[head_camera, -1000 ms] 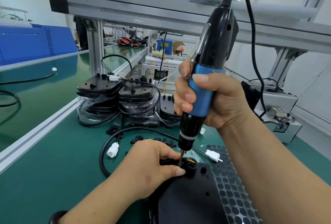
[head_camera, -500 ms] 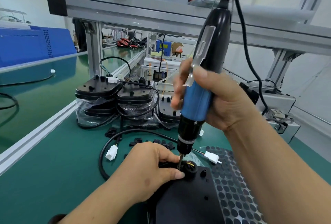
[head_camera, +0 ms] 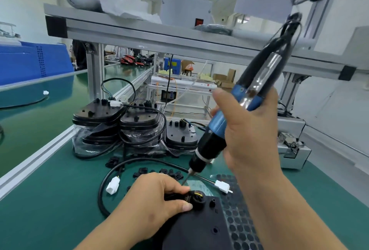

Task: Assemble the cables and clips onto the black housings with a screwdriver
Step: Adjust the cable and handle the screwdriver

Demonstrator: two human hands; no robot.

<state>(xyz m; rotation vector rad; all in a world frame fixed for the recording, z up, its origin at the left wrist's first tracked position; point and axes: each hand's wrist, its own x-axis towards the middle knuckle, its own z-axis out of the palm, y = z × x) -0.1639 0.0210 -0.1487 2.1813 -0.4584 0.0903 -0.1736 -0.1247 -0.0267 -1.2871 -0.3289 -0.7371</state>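
The flat black plastic housing (head_camera: 199, 229) lies on the green tabletop (head_camera: 50, 199). The left hand (head_camera: 151, 199) rests at the housing's far-left corner, its grip pinching the end of the black cable (head_camera: 99, 193). The right hand (head_camera: 249, 136), grip clenched round the blue-and-black electric screwdriver (head_camera: 223, 124), holds it tilted above that corner.

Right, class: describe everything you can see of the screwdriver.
The screwdriver is a corded power tool: glossy black upper body with a metal lever, blue grip, black chuck, thin metal bit. The right hand grips the blue part. It leans with its top to the right, its bit down beside the left hand, which pinches a clip on the housing.
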